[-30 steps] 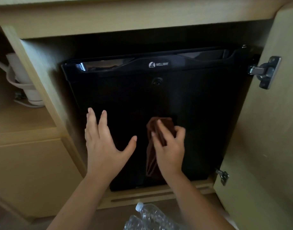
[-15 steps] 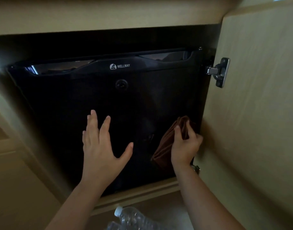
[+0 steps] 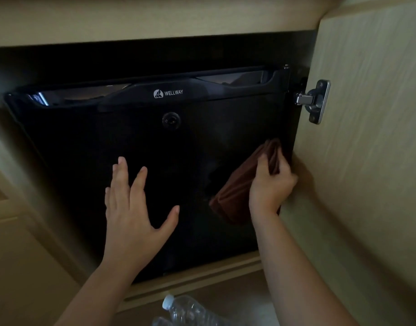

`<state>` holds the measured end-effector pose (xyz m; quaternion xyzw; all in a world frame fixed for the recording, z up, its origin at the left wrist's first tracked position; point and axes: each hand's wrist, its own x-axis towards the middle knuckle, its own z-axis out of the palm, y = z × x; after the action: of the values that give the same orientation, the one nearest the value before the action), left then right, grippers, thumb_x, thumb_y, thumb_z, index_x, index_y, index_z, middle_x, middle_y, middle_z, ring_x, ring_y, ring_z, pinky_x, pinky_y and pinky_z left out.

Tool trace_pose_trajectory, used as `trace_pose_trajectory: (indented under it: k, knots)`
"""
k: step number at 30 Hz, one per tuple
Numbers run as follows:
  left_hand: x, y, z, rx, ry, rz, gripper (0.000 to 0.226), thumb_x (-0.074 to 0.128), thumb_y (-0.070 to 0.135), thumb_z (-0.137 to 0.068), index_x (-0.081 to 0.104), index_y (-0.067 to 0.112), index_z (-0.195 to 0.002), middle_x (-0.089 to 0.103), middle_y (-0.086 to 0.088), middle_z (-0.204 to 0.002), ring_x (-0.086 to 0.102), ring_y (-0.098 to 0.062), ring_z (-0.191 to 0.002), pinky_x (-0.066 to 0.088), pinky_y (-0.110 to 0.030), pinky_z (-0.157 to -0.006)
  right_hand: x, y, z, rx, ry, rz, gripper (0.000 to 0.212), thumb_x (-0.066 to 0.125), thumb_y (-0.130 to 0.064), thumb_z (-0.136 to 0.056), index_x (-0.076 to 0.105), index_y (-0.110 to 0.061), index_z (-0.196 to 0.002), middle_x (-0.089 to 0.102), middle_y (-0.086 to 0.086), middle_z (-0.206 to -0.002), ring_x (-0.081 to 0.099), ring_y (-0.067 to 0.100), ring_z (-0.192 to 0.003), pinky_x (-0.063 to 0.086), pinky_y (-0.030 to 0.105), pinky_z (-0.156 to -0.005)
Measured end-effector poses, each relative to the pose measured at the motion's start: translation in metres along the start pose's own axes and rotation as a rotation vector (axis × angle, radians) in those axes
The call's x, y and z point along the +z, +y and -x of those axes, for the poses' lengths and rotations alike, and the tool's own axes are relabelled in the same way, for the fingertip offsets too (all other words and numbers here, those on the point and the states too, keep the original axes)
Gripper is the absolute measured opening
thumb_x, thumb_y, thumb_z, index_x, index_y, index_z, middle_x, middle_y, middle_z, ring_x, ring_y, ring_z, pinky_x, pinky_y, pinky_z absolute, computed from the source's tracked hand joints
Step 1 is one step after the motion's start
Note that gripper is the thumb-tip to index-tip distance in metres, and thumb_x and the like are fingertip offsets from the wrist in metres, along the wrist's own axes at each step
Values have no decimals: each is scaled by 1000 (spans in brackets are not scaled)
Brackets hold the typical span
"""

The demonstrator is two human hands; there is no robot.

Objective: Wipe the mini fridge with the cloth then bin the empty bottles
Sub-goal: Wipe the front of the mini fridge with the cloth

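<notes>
A black mini fridge [image 3: 108,137] with a WELLWAY logo sits shut inside a wooden cabinet. My right hand [image 3: 270,184] grips a brown cloth [image 3: 235,191] and presses it on the fridge door near its right edge. Flat on the door's lower middle rests my left hand [image 3: 134,212], fingers spread, holding nothing. A clear plastic bottle [image 3: 188,311] with a white cap lies on the floor below the cabinet, partly cut off by the frame's bottom edge; a second bottle [image 3: 160,322] peeks out beside it.
The open cabinet door [image 3: 367,161] stands close on the right, held by a metal hinge [image 3: 315,101]. A wooden sill [image 3: 202,278] runs under the fridge. Light wood panels [image 3: 25,267] fill the left.
My right hand slid the cloth from the door's middle to its right edge. The view shifted right, hiding the left shelf. My left hand stayed flat on the door.
</notes>
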<state>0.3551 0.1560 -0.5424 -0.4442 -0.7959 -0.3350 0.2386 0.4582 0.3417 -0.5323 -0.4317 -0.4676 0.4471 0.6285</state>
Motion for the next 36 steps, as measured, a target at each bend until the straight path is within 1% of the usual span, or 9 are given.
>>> trace_pose_trajectory:
  k: [3,6,11,15,20,23,28,32,36]
  knots:
    - [1,3,-2,-7,5,18,83,71,33,-72,30,2,-138,5,-17,-153,3,-28,-140,6,-50,-108,-12,23,14,123,-3,38,41,61,-22,-87,54,-14,-126,44,10,-120,53,17,-97,36,19,-91]
    - [0,8,-3,9,-1,14,82,69,40,-76,30,2,-138,5,-17,-153,3,-29,-141,7,-49,-108,-5,15,6,160,21,5,38,61,-21,-86,56,-14,-124,49,8,-120,49,1,-76,36,8,-80]
    - [-7,0,3,42,-38,-50,80,65,40,-74,32,1,-136,7,-18,-152,4,-29,-140,9,-53,-106,21,-50,-21,-137,-35,-80,39,63,-23,-84,57,-19,-123,50,5,-113,47,-2,-76,32,-9,-64]
    - [-16,-12,3,11,-18,-82,82,60,42,-70,33,1,-136,7,-16,-152,6,-29,-140,10,-53,-106,24,-50,-9,-211,-41,-54,39,63,-25,-84,56,-23,-123,41,4,-110,50,8,-92,35,3,-80]
    - [-22,-14,2,-1,-12,-80,82,55,49,-74,33,1,-136,7,-17,-152,6,-30,-140,11,-55,-106,7,-2,21,-52,-43,-27,38,64,-19,-84,57,-18,-121,40,2,-112,49,9,-98,35,13,-90]
    - [-25,-14,3,-11,6,-64,82,71,38,-75,32,1,-137,6,-16,-152,5,-30,-140,9,-54,-107,12,-12,14,-19,-9,-40,38,65,-19,-83,58,-18,-121,39,1,-111,50,11,-99,35,16,-92]
    - [-38,-31,9,-73,14,-103,91,63,43,-72,22,1,-142,4,-18,-153,2,-29,-141,8,-51,-109,33,-48,11,-290,-20,23,38,64,-23,-83,57,-21,-121,38,0,-111,45,5,-94,35,9,-86]
    - [-47,-55,15,-233,-12,-103,103,61,50,-69,8,4,-145,2,-16,-154,1,-26,-141,10,-52,-110,49,-39,62,-616,-181,185,40,66,-19,-81,59,-18,-120,44,12,-106,49,21,-92,39,22,-83]
    - [-36,-56,15,-392,-92,105,120,55,63,-58,-12,12,-144,-3,-13,-154,1,-25,-141,13,-46,-113,49,-12,94,-822,-454,277,43,70,-14,-77,60,-17,-119,49,18,-103,54,32,-89,51,36,-78]
